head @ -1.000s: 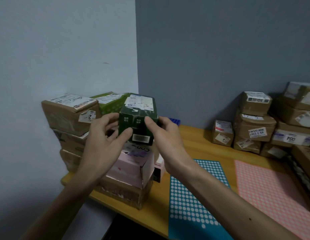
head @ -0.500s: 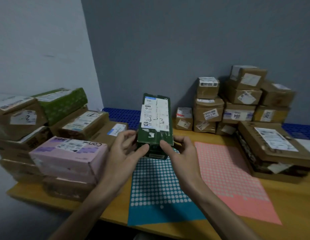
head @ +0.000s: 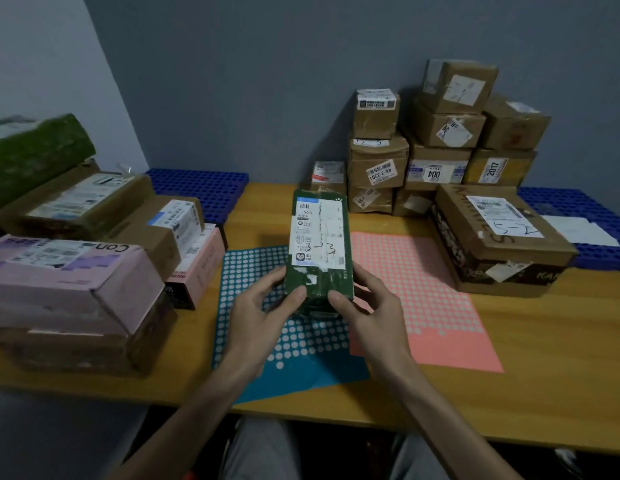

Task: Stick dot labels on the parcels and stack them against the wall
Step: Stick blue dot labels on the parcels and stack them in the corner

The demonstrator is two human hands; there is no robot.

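wooden table (head: 543, 358), brown parcels (head: 377, 168) stacked at its far edge against the wall, blue dot sheet (head: 301, 344) and pink dot sheet (head: 433, 299) toward the near edge. green parcel (head: 319, 237) is held up over the blue sheet, label facing me. looks like stiff, light card with slick tape, so i'd grip the long sides. left hand (head: 256, 313) and right hand (head: 370, 313) clamp its near end, thumbs on the end face, fingers round the sides.

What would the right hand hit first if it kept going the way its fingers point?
The green parcel. The right hand grips its near right edge, fingers aimed forward-left into it. Past the parcel, probably the left hand gripping the opposite side, though depth is unclear.
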